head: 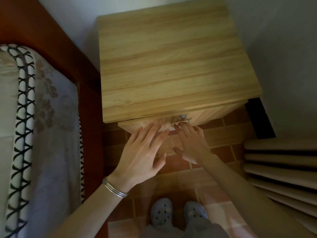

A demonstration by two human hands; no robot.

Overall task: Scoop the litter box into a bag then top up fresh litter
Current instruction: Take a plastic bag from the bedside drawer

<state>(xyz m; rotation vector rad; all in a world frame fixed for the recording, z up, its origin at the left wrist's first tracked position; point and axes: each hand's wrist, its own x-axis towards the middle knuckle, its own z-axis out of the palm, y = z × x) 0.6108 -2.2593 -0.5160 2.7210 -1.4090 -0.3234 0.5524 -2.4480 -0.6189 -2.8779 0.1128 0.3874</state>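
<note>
No litter box, scoop, bag or litter shows in the head view. A light wooden nightstand point(171, 62) stands against the wall in front of me. Its top drawer point(142, 125) sticks out a little, with a metal handle point(184, 118) on its front. My left hand point(142, 155), with silver bangles on the wrist, lies flat with spread fingers against the drawer front. My right hand point(192, 143) reaches just under the handle, fingertips touching the drawer front, fingers apart. Neither hand holds anything.
A bed with a floral sheet point(51, 134) and a dark red wooden frame point(89, 117) runs along the left. A beige radiator point(281, 169) stands at the right. My feet in grey clogs point(178, 213) stand on the red-brown tiled floor point(214, 138).
</note>
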